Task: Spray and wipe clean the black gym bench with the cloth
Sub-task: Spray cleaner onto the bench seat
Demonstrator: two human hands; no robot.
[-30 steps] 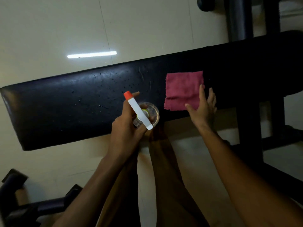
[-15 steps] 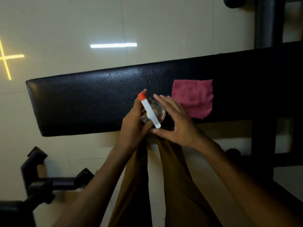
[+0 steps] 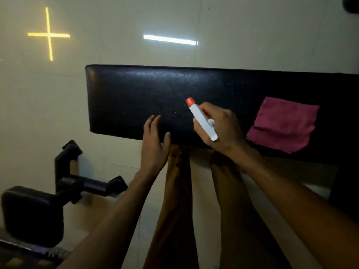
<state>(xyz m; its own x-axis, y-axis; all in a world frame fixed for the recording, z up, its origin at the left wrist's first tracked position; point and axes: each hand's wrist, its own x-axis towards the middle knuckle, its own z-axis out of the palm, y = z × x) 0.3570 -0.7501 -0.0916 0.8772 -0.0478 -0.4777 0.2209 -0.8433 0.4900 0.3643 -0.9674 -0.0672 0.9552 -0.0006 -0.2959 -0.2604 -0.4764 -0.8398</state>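
Observation:
The black gym bench [image 3: 124, 98] runs across the view, its pad dotted with small droplets near the middle. A folded pink cloth [image 3: 283, 123] lies flat on the bench to the right. My right hand [image 3: 223, 127] grips a spray bottle [image 3: 202, 118] with a white head and orange nozzle, the nozzle pointing up and left over the wet patch. My left hand [image 3: 154, 140] rests open at the bench's near edge, fingers spread on the pad, holding nothing. The bottle's body is hidden under my right hand.
Pale tiled floor [image 3: 116, 26] lies beyond the bench, with bright light reflections. Black gym equipment [image 3: 33, 214] with a padded block and metal frame stands at the lower left. My legs [image 3: 178, 210] are under the bench's near edge. The bench's dark frame shows at lower right.
The spray bottle passed from my left hand to my right hand. My left hand let go and moved left onto the bench edge. The view shifted left; the cloth has not moved.

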